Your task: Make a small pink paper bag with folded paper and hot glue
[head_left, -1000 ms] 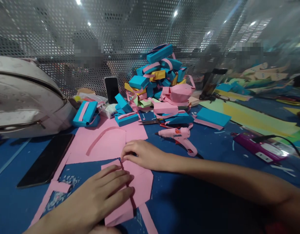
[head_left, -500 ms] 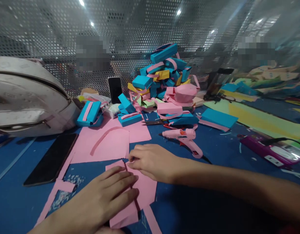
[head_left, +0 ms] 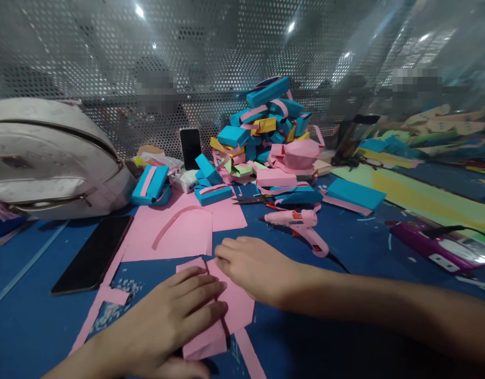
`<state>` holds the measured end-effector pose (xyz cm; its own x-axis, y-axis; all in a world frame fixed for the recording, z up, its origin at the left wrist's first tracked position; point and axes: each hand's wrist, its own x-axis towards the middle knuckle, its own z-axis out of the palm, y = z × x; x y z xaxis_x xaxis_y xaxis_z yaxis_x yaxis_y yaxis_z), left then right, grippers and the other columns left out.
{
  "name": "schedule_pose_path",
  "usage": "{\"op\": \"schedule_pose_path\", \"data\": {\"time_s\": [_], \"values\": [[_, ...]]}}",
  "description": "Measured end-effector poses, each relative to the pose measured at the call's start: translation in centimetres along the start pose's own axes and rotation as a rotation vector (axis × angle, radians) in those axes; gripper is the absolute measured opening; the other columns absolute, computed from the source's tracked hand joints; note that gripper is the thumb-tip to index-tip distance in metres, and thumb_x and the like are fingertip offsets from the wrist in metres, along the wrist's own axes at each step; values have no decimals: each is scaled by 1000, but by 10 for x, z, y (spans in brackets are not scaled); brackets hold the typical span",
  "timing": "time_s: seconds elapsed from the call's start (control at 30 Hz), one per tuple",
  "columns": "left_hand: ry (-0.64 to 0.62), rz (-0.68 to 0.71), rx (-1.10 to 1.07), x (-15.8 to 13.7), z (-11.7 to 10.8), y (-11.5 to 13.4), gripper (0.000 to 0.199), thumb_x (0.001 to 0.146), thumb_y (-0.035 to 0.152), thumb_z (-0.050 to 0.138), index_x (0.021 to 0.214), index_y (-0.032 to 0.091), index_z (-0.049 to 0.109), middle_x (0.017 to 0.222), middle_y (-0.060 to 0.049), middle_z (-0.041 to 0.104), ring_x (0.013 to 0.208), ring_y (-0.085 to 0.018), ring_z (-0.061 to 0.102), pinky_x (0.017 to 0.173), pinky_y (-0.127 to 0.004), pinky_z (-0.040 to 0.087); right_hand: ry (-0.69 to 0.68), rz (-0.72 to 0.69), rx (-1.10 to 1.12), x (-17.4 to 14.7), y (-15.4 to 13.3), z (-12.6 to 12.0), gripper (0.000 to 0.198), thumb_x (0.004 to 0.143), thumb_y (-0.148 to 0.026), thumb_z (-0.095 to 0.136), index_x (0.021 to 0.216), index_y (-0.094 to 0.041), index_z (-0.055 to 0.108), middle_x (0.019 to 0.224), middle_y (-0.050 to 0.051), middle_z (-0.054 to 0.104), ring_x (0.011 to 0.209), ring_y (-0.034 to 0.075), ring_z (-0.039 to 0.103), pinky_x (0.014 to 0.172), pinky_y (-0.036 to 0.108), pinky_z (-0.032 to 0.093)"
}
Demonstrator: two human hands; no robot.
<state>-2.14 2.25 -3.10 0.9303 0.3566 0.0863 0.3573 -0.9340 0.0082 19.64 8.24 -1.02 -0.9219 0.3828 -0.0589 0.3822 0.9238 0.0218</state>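
Observation:
A folded sheet of pink paper (head_left: 236,302) lies on the blue table in front of me, with a dark gap along its fold. My left hand (head_left: 187,310) rests flat on the folded left part, fingers stretched across the fold. At the sheet's upper edge, my right hand (head_left: 256,266) is closed on the paper with bent fingers; its thumb is hidden. A pink strip (head_left: 248,352) runs out below the sheet. Beyond my hands are larger pink sheets (head_left: 173,237) with a curved pink strip (head_left: 169,229) on top.
A pink glue gun (head_left: 295,221) lies past my right hand, near scissors (head_left: 250,200). Blue paper boxes (head_left: 232,136) are piled behind. A white backpack (head_left: 49,158) and a dark phone (head_left: 94,255) are at left; a purple power strip (head_left: 432,245) is at right.
The view has shifted slightly, so everything appears a little further right. My right fingers have moved slightly at the paper's upper edge. My left hand stays on the fold.

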Motion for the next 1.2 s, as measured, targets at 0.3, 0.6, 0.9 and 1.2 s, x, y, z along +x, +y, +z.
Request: {"op": "schedule_pose_path", "data": {"time_s": [0.3,0.6,0.9,1.2], "values": [[38,8,18,-2,-3,4,64,89,59,52,133,12,46,138,-18,55,122,-33,54,102,-52,44,85,283,-78,-72,-12,-20,17,91,-26,56,85,-19,70,86,6,70,80,24,64,66,36,45],[17,-11,-21,-1,-1,3,63,89,58,53,134,15,44,138,-17,54,124,-32,53,104,-52,43,320,902,204,-164,49,27,50,87,-59,50,122,-24,61,124,9,65,103,32,64,78,42,52],[58,-7,-19,-1,-4,6,60,91,56,50,131,13,46,135,-18,57,121,-33,55,100,-54,45,372,771,692,-115,69,34,47,85,-56,55,104,-15,67,85,7,68,76,25,63,63,31,46],[115,-25,-68,-1,0,7,57,92,56,47,130,14,50,133,-16,59,117,-31,57,102,-51,42,49,467,1005,-80,21,-8,49,94,-56,45,71,-15,58,49,0,58,47,14,56,55,26,44]]}}
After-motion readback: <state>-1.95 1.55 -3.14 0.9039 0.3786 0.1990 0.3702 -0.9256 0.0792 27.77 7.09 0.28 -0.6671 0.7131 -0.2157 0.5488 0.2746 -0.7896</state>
